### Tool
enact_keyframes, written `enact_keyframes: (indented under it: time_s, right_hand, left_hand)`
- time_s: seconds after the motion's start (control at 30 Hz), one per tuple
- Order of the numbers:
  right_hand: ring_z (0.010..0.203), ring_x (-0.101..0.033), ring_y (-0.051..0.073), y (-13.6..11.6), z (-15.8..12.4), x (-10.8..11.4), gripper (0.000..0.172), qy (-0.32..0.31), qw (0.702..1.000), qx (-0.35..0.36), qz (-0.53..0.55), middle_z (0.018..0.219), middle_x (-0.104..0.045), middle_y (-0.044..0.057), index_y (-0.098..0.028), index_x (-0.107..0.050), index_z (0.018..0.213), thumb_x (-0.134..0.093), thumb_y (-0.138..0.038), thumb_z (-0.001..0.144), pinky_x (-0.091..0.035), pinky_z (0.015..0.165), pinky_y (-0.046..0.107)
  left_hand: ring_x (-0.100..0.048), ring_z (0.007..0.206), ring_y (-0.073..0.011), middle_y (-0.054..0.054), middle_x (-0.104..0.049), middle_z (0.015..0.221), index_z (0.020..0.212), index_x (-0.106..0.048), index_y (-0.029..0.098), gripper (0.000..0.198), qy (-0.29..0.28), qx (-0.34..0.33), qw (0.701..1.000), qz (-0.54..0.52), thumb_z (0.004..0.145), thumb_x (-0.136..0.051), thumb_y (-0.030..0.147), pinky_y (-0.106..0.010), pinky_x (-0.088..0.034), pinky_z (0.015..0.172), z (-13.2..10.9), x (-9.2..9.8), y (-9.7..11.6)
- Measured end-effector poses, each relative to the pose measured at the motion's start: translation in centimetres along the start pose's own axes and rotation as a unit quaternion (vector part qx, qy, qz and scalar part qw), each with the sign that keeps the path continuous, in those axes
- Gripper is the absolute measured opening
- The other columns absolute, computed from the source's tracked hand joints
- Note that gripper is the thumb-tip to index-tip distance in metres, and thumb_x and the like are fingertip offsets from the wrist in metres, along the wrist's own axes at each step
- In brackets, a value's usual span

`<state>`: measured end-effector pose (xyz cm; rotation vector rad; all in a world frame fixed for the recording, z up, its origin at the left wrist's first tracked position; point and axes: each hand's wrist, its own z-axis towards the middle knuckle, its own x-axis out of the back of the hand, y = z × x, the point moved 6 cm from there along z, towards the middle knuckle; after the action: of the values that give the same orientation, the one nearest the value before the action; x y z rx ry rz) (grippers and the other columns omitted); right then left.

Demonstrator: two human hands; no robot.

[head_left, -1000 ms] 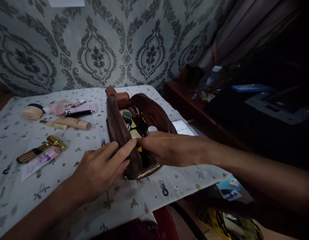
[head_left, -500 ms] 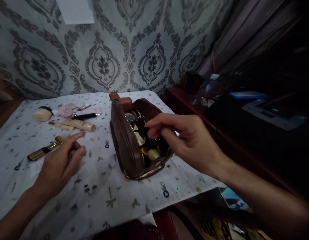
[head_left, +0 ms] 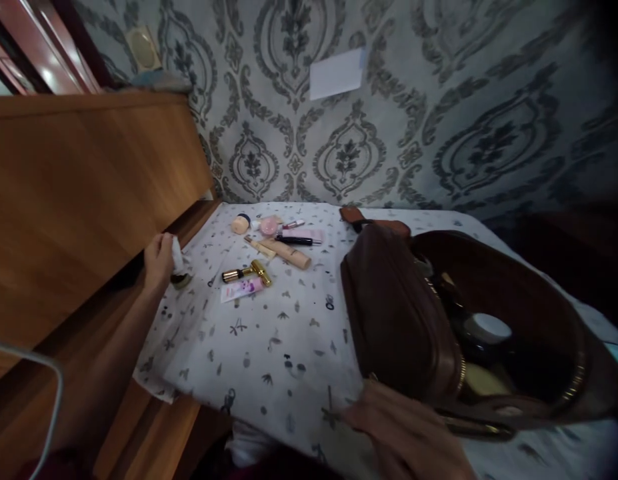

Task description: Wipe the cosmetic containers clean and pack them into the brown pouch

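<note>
At the left edge of the cloth, my left hand (head_left: 159, 261) has its fingers closed on a small white-topped item (head_left: 177, 259), partly hidden. My right hand (head_left: 403, 427) is blurred at the front edge of the open brown makeup bag (head_left: 399, 313); its fingertips are too smeared to read. Inside the bag a white round lid (head_left: 487, 328) shows among dark items. A beige tube (head_left: 291, 255), a black tube (head_left: 295, 241), a pink round item (head_left: 270, 227) and a beige-and-navy sponge (head_left: 240, 224) lie grouped on the cloth. Nearer are a gold-capped tube (head_left: 233, 275) and a small pink-and-white tube (head_left: 242, 289).
A patterned white cloth (head_left: 273, 333) covers the table. On the left stands a wooden panel (head_left: 89, 180), with a pale cable (head_left: 56, 400) in front. Patterned wallpaper rises behind, bearing a white paper (head_left: 337, 75).
The view has swung left. My left hand has moved to the cloth's left edge and closed on a small item. My right hand has moved from above the bag's opening to its front edge.
</note>
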<state>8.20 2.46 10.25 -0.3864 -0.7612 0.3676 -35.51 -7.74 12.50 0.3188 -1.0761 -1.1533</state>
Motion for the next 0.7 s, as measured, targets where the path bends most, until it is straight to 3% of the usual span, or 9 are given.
enact_keyframes:
  time_s: [0.2,0.33,0.4,0.53,0.7]
  right_hand:
    - [0.060,-0.064,0.013,1.2,2.6,-3.5,0.031,-0.019,0.993,-0.083,0.079,0.066,-0.066,0.002,-0.018,-0.066,0.083,-0.039,-0.002,0.085,-0.050,0.055,0.021]
    - [0.062,-0.064,0.012,1.9,3.4,-5.1,0.032,-0.043,0.983,-0.131,0.118,0.067,-0.066,0.002,-0.017,-0.067,0.081,-0.039,-0.002,0.080,-0.048,0.057,0.021]
    - [0.063,-0.063,0.012,2.3,3.6,-6.0,0.033,-0.060,0.977,-0.151,0.136,0.067,-0.066,0.001,-0.017,-0.067,0.081,-0.039,-0.002,0.076,-0.047,0.058,0.021]
    - [0.062,-0.059,0.012,3.4,3.7,-8.7,0.031,-0.089,0.948,-0.221,0.209,0.067,-0.065,0.000,-0.016,-0.068,0.079,-0.041,-0.005,0.073,-0.043,0.058,0.022]
    - [0.059,-0.058,0.011,5.0,3.2,-11.9,0.018,-0.069,0.849,-0.329,0.408,0.071,-0.065,0.001,-0.016,-0.069,0.086,-0.056,-0.027,0.081,-0.040,0.053,0.022]
  left_hand:
    - [-0.058,0.095,-0.0236,-0.008,-0.062,0.096,0.087,-0.061,0.018,0.020,-0.043,-0.088,0.989,0.115,0.088,-0.046,0.032,-0.035,-0.045,0.087,-0.9,-1.7,-1.1]
    - [-0.057,0.107,-0.0324,-0.017,-0.063,0.111,0.098,-0.065,0.017,0.035,-0.142,-0.098,0.924,0.342,0.094,-0.037,0.038,-0.043,-0.046,0.086,-2.4,-2.5,-3.0]
    - [-0.060,0.103,-0.0338,-0.018,-0.065,0.108,0.103,-0.065,0.016,0.039,-0.175,-0.080,0.903,0.384,0.093,-0.037,0.041,-0.042,-0.048,0.081,-3.1,-2.4,-4.0]
    - [-0.060,0.103,-0.0340,-0.018,-0.064,0.110,0.110,-0.062,0.015,0.038,-0.175,-0.110,0.903,0.378,0.090,-0.042,0.040,-0.039,-0.048,0.076,-4.4,-1.8,-4.0]
    - [-0.067,0.087,-0.0295,-0.009,-0.069,0.092,0.094,-0.064,0.018,0.026,-0.128,-0.119,0.969,0.174,0.085,-0.051,0.040,-0.038,-0.051,0.075,-5.1,-0.2,-1.2]
